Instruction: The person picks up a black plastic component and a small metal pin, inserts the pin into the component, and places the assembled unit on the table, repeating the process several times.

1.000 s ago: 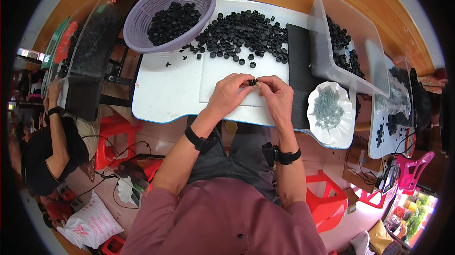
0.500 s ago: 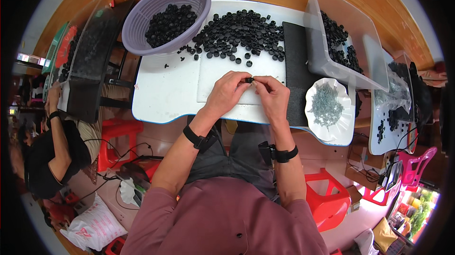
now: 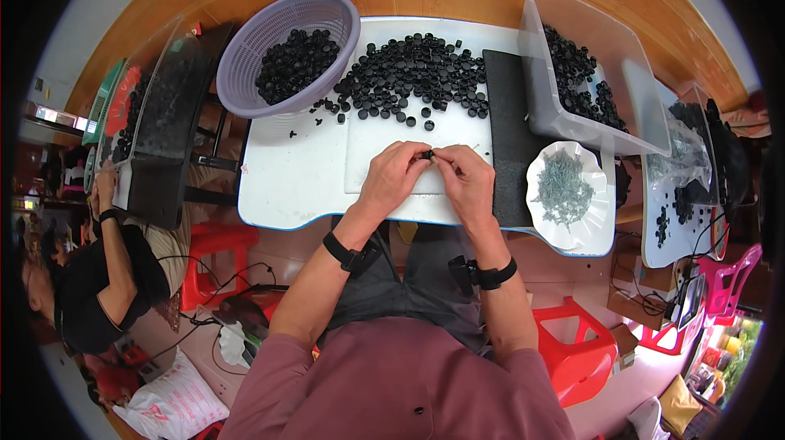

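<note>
Fingers of the left hand (image 3: pixel 391 175) pinch a small black part (image 3: pixel 429 154) above the tabletop (image 3: pixel 286 163); those of the right hand (image 3: pixel 468 184) meet beside it, grip unclear. This part appears mid-operation. Beyond, a pile of loose black parts (image 3: pixel 417 72) apparently awaits handling.

i'm in what looks like a workshop: black parts (image 3: pixel 417 72) heaped on my table (image 3: pixel 286 174), more in basket (image 3: pixel 235 72) and tub (image 3: pixel 572 127), a dish (image 3: pixel 564 238) of tiny bits (image 3: pixel 564 186), a co-worker (image 3: pixel 114 297) at the next table (image 3: pixel 155 182), red stools (image 3: pixel 580 366) around.
</note>
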A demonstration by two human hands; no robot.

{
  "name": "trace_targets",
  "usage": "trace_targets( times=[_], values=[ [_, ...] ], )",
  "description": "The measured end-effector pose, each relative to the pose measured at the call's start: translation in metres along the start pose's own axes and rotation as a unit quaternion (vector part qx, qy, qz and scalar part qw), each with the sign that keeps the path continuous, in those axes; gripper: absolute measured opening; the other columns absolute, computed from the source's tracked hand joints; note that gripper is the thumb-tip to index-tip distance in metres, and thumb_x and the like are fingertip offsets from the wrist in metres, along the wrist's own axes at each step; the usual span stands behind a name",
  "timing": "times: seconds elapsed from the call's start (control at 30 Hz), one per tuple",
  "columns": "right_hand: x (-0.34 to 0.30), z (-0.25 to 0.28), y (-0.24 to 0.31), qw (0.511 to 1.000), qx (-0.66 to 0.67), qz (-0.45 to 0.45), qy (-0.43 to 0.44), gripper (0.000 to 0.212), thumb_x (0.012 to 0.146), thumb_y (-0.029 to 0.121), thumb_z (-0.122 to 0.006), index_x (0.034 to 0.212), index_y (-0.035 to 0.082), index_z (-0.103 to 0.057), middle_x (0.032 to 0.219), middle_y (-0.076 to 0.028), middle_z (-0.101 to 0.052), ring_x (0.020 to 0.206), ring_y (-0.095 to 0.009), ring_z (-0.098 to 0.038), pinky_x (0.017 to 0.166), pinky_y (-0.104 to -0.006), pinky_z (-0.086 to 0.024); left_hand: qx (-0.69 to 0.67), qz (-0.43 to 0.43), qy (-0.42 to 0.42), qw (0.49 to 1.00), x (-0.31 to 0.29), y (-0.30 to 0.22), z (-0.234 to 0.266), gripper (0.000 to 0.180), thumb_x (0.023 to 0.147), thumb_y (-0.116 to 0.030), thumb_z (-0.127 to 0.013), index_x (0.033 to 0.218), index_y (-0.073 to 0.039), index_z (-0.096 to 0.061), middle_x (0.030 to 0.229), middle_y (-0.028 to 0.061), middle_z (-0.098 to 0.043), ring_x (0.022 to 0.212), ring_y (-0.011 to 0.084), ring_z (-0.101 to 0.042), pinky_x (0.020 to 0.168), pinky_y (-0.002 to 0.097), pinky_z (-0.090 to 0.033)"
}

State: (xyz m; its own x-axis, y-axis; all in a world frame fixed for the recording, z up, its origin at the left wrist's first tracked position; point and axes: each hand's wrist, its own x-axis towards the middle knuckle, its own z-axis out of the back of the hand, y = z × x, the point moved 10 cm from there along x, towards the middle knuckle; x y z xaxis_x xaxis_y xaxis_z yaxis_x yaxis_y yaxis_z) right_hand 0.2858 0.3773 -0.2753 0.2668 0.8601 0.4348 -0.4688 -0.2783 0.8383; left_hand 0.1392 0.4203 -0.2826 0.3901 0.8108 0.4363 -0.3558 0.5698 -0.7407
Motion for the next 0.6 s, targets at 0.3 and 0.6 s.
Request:
trace_targets(
  times=[0.3, 0.6],
  values=[
    [0.001, -0.005, 0.004, 1.000, -0.001, 0.012, 0.020, 0.012, 0.084, -0.005, -0.075, 0.095, -0.002, -0.075, 0.089, -0.015, -0.075, 0.080, -0.030, -0.073, 0.072, -0.0354, -0.057, -0.009, 0.034, 0.014, 0.999, 0.000, 0.006, 0.001, 0.024, 0.088, -0.004, -0.079, 0.110, 0.001, -0.071, 0.095, 0.0132, -0.075, 0.083, 0.0210, -0.075, 0.072, 0.0302, -0.059],
    [-0.004, -0.012, 0.018, 0.992, -0.025, 0.114, 0.041, 0.019, 0.084, -0.007, -0.072, 0.102, -0.002, -0.075, 0.098, -0.017, -0.075, 0.089, -0.032, -0.073, 0.077, -0.0386, -0.059, -0.098, 0.169, 0.049, 0.979, -0.001, 0.038, -0.003, 0.029, 0.089, -0.004, -0.075, 0.118, -0.001, -0.074, 0.103, 0.0137, -0.079, 0.088, 0.0158, -0.076, 0.079, 0.0272, -0.060]
  ],
)
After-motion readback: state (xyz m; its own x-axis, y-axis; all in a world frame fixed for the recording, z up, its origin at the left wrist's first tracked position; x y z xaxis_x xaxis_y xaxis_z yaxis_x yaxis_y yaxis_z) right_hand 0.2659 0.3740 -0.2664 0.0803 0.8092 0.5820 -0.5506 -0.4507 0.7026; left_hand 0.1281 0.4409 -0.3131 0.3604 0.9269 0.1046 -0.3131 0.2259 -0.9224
